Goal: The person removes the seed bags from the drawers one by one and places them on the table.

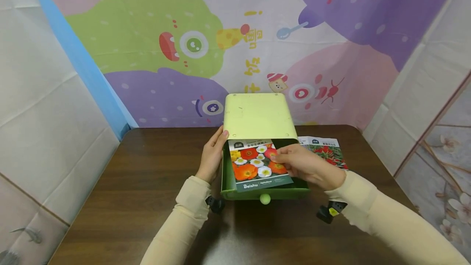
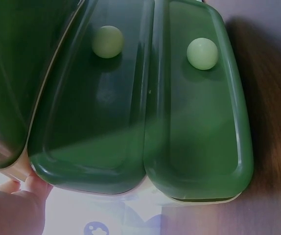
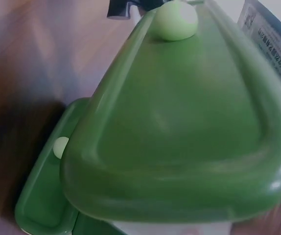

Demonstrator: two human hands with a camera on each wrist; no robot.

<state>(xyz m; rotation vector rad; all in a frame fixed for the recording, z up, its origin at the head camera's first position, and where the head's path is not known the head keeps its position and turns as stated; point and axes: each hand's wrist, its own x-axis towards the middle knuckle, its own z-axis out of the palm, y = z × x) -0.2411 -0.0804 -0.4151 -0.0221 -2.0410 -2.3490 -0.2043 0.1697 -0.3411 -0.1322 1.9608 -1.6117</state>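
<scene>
A small pale-green drawer cabinet (image 1: 259, 115) stands on the table, its dark-green top drawer (image 1: 228, 175) pulled out. Over that drawer my right hand (image 1: 307, 162) pinches the right edge of a flower seed packet (image 1: 257, 165), printed with orange, red and white poppies. The packet lies slanted, its lower edge over the drawer front. My left hand (image 1: 215, 152) rests against the cabinet's left side, thumb near the top's front corner; the left wrist view shows part of this hand (image 2: 18, 205) beside the drawers. In the right wrist view the pulled-out drawer front (image 3: 179, 127) hides my right hand.
A second packet with red flowers (image 1: 325, 150) lies on the brown table (image 1: 158, 199), right of the cabinet. Two lower drawers with round knobs (image 2: 202, 54) are closed. A cartoon-printed cloth (image 1: 147, 32) hangs behind the table.
</scene>
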